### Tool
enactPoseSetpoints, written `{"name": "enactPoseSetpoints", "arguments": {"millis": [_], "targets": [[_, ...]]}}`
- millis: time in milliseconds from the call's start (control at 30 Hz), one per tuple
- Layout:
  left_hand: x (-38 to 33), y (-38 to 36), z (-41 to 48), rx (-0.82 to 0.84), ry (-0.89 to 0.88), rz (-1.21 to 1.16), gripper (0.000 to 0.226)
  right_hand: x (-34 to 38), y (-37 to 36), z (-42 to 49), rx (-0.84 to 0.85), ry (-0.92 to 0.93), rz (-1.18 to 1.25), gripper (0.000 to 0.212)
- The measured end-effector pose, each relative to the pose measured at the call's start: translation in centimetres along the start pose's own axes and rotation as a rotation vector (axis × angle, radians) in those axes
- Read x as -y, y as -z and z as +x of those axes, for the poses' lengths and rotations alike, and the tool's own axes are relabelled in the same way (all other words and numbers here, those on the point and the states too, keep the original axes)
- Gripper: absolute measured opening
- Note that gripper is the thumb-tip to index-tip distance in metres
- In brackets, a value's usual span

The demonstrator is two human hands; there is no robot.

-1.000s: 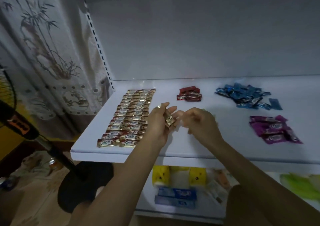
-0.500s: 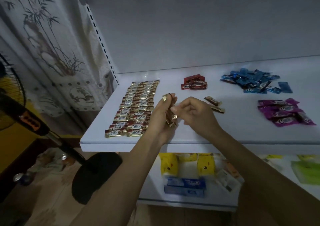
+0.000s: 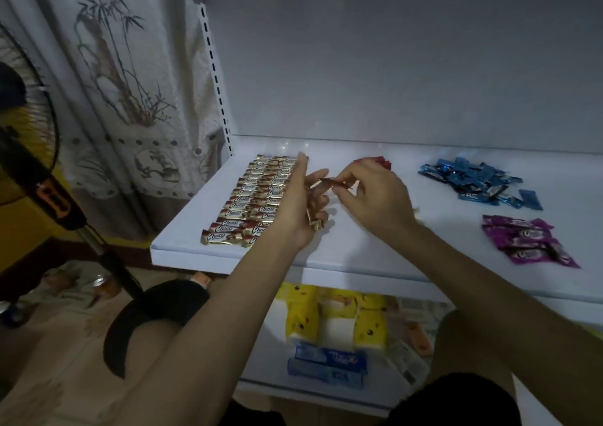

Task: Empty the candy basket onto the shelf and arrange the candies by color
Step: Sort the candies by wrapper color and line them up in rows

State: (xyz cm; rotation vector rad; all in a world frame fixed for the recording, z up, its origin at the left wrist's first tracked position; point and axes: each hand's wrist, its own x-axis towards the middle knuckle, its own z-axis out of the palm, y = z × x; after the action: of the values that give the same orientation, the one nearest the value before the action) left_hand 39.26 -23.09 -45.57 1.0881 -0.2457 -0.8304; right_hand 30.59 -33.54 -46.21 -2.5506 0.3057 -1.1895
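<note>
The white shelf (image 3: 359, 249) is the holder here, flat and glossy, and the candies lie sorted on it. At nine o'clock the gold candies (image 3: 248, 210) sit in two tidy columns, shiny foil bars side by side. At twelve o'clock a small red pile (image 3: 375, 159) peeks out behind the right hand (image 3: 375, 197). Crinkly blue wrappers (image 3: 473, 181) lie heaped at two o'clock, and purple ones (image 3: 528, 239) lie loosely at four o'clock. The left hand (image 3: 300, 210) curls round a small bunch of gold bars (image 3: 315, 221), forefinger stretched up. The right hand pinches one brownish wrapper (image 3: 329, 182) narrowly between thumb and forefinger, just above the shelf's middle. On the lower shelf at six o'clock stand soft yellow packs (image 3: 301, 314) and a blue box (image 3: 329, 363).
</note>
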Motion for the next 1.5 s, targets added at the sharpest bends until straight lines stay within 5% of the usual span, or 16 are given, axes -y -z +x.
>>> {"name": "enactPoseSetpoints", "arguments": {"millis": [133, 267, 367, 467, 700, 900, 1033, 1233, 1500], "targets": [[-0.6, 0.0, -0.4, 0.009, -0.043, 0.134, 0.035, 0.5, -0.4, 0.2, -0.106, 0.171, -0.254, 0.01], [0.1, 0.5, -0.3, -0.005, -0.073, 0.147, 0.009, -0.4, -1.0, -0.4, -0.135, 0.143, -0.172, 0.015], [0.5, 0.9, -0.1, -0.079, -0.096, 0.127, 0.003, -0.8, -1.0, -0.5, -0.007, -0.108, 0.126, 0.031], [0.0, 1.0, 0.6, -0.093, -0.118, 0.155, 0.008, -0.9, -0.9, 0.5, 0.139, -0.496, 0.603, 0.018], [-0.6, 0.5, 3.6, -0.093, -0.218, 0.351, 0.004, -2.4, -3.0, 4.3, 0.013, -0.724, 0.917, 0.009], [1.3, -0.5, 5.7, -0.263, -0.322, 0.306, 0.009, -5.7, -6.9, 6.5, 0.025, -0.606, 0.682, 0.003], [0.4, 0.1, 6.4, -0.321, -0.227, 0.11, 0.021, -7.8, -9.9, 6.5, 0.408, -0.308, 0.219, 0.021], [-1.4, 1.0, 8.3, -0.344, -0.149, -0.064, 0.025, -7.3, -8.6, 3.8, 0.261, 0.131, -0.161, 0.027], [-3.0, 1.0, 9.7, -0.303, -0.086, -0.087, 0.025, -8.0, -10.1, 6.9, 0.48, -0.122, -0.112, 0.034]]}}
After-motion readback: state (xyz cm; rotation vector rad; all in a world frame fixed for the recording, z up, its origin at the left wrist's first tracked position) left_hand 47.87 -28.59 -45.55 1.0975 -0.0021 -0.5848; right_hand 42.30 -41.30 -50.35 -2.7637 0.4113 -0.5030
